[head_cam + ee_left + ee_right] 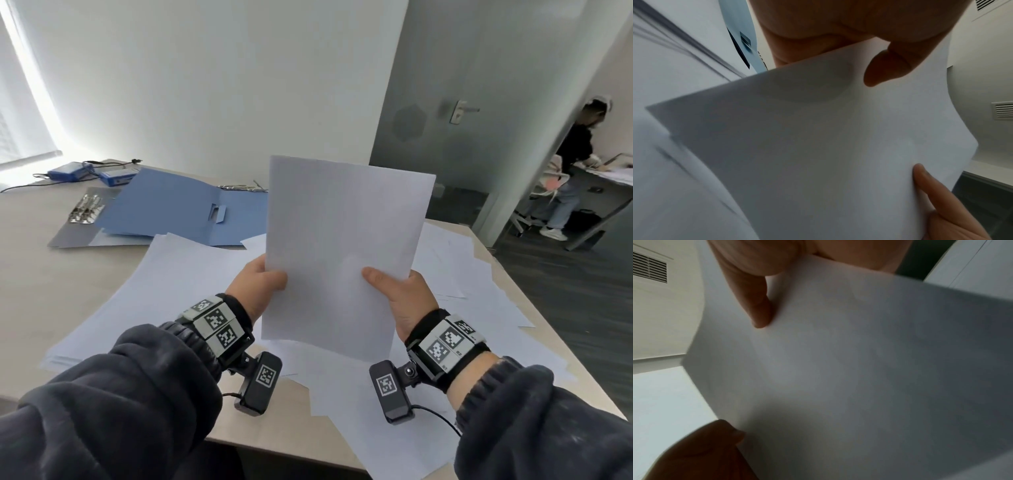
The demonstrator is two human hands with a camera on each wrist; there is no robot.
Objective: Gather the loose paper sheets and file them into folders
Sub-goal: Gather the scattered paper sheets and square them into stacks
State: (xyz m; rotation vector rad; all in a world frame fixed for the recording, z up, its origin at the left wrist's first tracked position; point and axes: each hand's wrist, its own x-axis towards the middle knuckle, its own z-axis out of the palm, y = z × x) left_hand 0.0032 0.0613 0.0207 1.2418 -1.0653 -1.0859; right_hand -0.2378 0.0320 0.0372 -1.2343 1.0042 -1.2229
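Observation:
Both hands hold up a stack of white paper sheets above the table, nearly upright. My left hand pinches its left edge, thumb on the front, fingers hidden behind. My right hand pinches the right edge the same way. The held sheets fill the left wrist view, and the same sheets fill the right wrist view. More loose sheets lie spread across the table under and around the hands. An open blue folder lies at the back left, on top of a grey folder with metal clips.
The beige table ends at a front edge near my arms and a right edge by the dark floor. Two blue boxes with cables sit at the far left corner. A person stands at another desk beyond the glass door.

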